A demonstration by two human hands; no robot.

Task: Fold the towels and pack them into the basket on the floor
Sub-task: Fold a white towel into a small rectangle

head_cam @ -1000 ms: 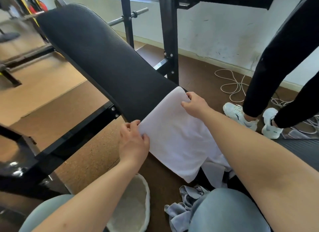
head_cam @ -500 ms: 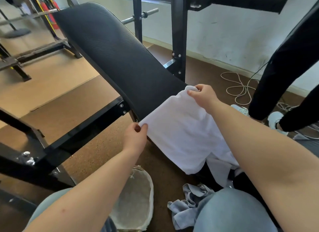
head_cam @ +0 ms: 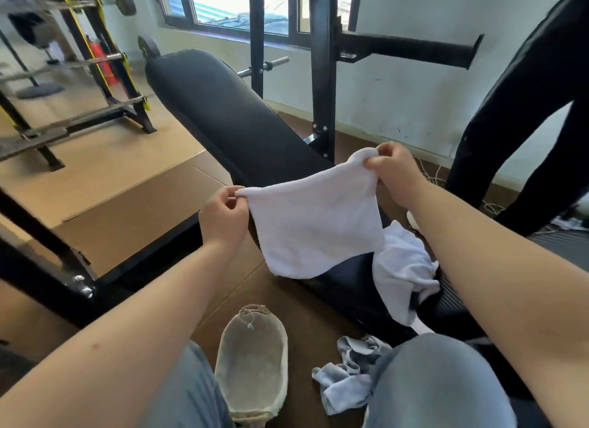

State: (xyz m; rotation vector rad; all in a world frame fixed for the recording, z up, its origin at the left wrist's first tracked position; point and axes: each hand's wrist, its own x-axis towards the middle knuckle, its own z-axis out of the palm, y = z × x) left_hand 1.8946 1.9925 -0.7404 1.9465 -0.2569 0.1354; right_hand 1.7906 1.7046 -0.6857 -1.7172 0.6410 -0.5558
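Observation:
A white towel [head_cam: 314, 223] hangs in the air above the black bench pad [head_cam: 229, 115], stretched between both hands. My left hand [head_cam: 223, 217] pinches its left top corner. My right hand [head_cam: 393, 172] grips the right top corner, a little higher. A second white towel [head_cam: 403, 274] lies crumpled on the bench seat under my right forearm. A grey towel [head_cam: 347, 373] lies bunched on the floor by my right knee. The oval fabric-lined basket [head_cam: 251, 360] stands on the floor between my knees, with nothing in it.
Black bench frame bars [head_cam: 47, 268] run across the left. An upright rack post [head_cam: 322, 77] stands behind the bench. Another person's black-clad legs [head_cam: 522, 115] stand at the right near white cables [head_cam: 430, 176] on the brown floor.
Both hands have lifted the white towel off the bench pad into the air. The camera has tilted up, showing more of the room and the whole basket.

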